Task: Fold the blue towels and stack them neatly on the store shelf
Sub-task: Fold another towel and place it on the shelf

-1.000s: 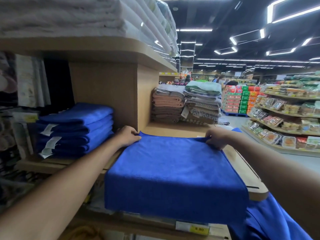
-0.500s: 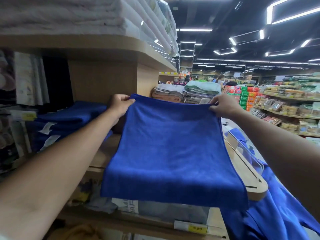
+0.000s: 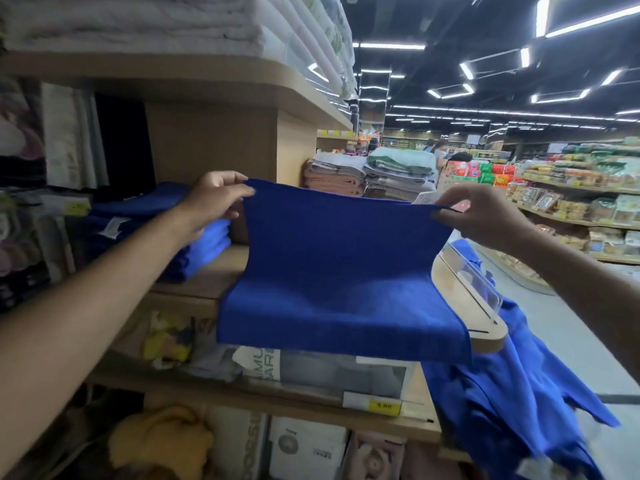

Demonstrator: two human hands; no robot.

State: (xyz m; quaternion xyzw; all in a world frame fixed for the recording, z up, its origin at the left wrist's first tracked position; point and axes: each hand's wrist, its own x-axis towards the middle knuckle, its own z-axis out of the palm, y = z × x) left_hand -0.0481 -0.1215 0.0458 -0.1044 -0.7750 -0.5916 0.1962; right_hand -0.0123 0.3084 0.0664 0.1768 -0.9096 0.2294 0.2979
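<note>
A blue towel (image 3: 341, 271) is half lifted in front of me. Its near part lies on the wooden shelf (image 3: 214, 275) and hangs over the front edge. My left hand (image 3: 213, 199) pinches its far left corner and my right hand (image 3: 481, 213) pinches its far right corner, holding that edge up. A stack of folded blue towels (image 3: 194, 237) sits on the shelf to the left, partly behind my left arm. More loose blue cloth (image 3: 512, 386) hangs at the lower right.
An upper shelf (image 3: 207, 77) carries white towels. Brown, grey and green towel stacks (image 3: 374, 171) lie further along. A clear plastic divider (image 3: 474, 275) stands at the shelf's right end. Boxed goods fill the lower shelves. Food shelves (image 3: 581, 209) and people are across the aisle.
Both hands have raised the towel's far edge off the shelf and pulled it toward me, so the towel now stands up from its fold instead of lying flat.
</note>
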